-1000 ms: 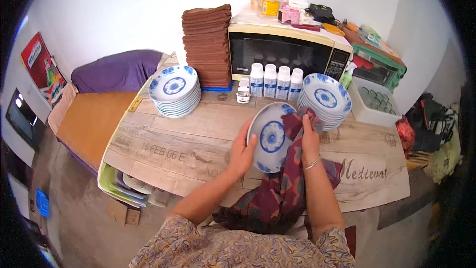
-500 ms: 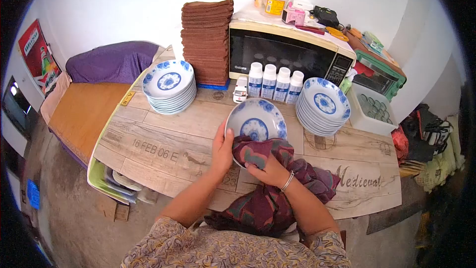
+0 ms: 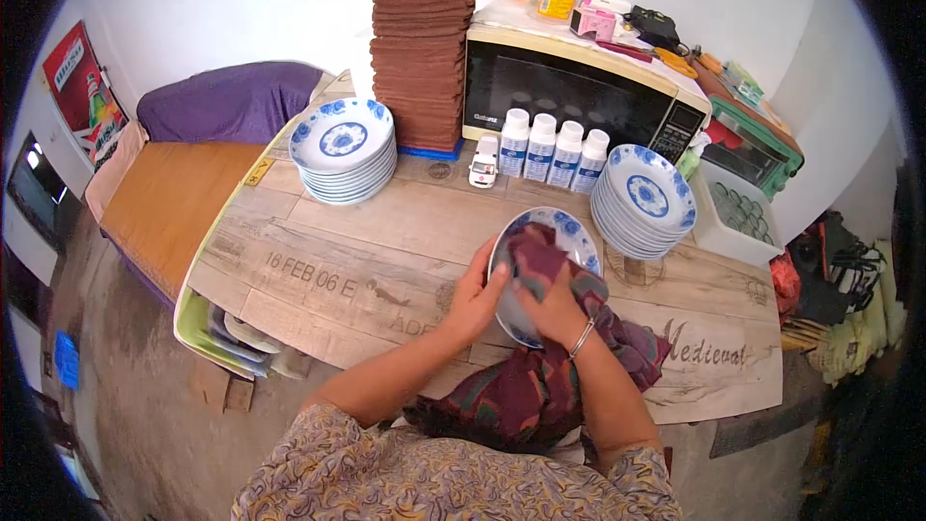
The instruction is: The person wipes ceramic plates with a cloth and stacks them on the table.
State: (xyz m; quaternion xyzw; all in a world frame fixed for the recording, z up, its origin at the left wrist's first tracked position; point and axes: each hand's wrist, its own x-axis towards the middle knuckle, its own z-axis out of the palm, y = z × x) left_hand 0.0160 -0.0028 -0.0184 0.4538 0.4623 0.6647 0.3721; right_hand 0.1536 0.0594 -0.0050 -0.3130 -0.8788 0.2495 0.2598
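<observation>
A white plate with blue flowers is tilted above the near middle of the table. Its left rim is gripped by my left hand, thumb on the inner face. My right hand, slightly blurred, presses a dark red patterned cloth against the inside of the plate. The cloth hides much of the plate's centre and trails down over the table's front edge. A stack of matching plates stands to the left, and another plate stack to the right.
Several white bottles and a toy van stand before the microwave. Folded brown towels are piled beside it. A white bin of glasses sits at the right edge of the wood-patterned table.
The plate and both hands have shifted right in the view. My right hand has carried the cloth up from the plate's lower part across its middle.
</observation>
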